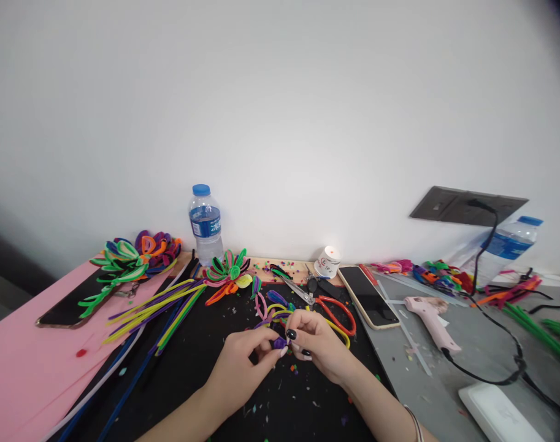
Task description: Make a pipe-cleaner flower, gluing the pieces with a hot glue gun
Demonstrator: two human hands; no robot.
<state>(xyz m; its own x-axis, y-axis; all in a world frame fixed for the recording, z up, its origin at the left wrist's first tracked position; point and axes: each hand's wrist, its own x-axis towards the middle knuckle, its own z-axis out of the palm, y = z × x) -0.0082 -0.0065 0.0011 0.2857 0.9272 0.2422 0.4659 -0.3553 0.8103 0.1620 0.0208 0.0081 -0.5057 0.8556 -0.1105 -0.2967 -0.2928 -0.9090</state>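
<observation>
My left hand (243, 362) and my right hand (323, 347) meet above the black mat (261, 405), fingertips pinched close together. Between them is a small purple pipe cleaner piece (280, 344), partly hidden by my fingers. Just behind the hands lie bent pink, purple and yellow pipe cleaners (264, 307). A pair of scissors (337, 314) with orange-red handles rests to the right of these, blades pointing up and left. A flower made of pipe cleaners (231, 268), with green loops and orange and yellow parts, lies beyond my left hand.
On the left are straight pipe cleaners (160, 307), a dark phone (72, 301) and more pipe cleaner flowers (155, 248). A water bottle (206, 230) and a paper cup (328, 263) stand by the wall. To the right lie another phone (369, 298) and a corded glue gun (431, 322).
</observation>
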